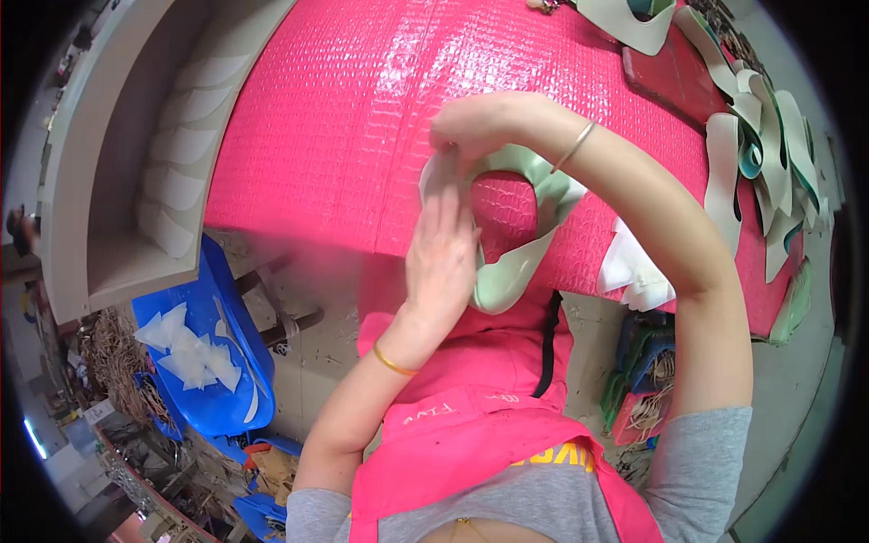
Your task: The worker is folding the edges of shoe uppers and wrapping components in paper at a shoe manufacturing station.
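Observation:
A pale green, glossy shoe upper (pixel 507 281) lies curved in a ring at the near edge of the pink table, its near end hanging past the edge. My left hand (pixel 444 244) lies flat along the upper's left side, fingers stretched forward and slightly blurred. From the far side my right hand (pixel 475 122) reaches around with the wrist bent, its fingers pointing down at the far left part of the upper, close to my left fingertips. The right fingertips are blurred and partly hidden, so their grip does not show.
The pink textured table cover (pixel 317 136) holds whitish-green uppers (pixel 765 136), a dark red slab (pixel 674 77) and white thin pieces (pixel 638 271). At left stands a pale tray box (pixel 77 181) with curved white pieces. Below it, a blue basin (pixel 258 362) contains white pieces.

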### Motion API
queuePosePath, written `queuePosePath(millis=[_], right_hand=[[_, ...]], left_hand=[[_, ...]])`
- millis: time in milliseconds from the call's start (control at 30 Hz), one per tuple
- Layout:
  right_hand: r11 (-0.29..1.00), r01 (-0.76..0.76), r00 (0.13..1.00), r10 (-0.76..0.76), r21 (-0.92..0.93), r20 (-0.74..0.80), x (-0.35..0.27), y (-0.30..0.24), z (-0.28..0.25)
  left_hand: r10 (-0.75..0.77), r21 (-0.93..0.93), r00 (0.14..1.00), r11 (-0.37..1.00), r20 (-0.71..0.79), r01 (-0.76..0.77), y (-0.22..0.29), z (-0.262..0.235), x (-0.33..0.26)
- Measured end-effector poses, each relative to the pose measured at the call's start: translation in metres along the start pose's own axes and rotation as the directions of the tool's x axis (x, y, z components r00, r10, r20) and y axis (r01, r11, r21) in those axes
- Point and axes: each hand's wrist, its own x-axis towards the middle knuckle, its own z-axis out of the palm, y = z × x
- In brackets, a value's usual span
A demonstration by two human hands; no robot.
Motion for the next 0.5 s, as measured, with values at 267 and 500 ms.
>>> queuePosePath(millis=[267, 500], right_hand=[[0.994, -0.101, 0.994, 0.1, -0.027, -0.03, -0.007, 0.012, 0.0], [0.982, -0.188, 0.982, 0.188, 0.024, -0.001, -0.012, 0.016, -0.006]], left_hand=[[-0.012, 0.061, 0.984, 0.998, 0.18, 0.001, -0.003, -0.012, 0.023], [0.119, -0.054, 0.993, 0.992, 0.012, -0.118, -0.015, -0.003, 0.028]])
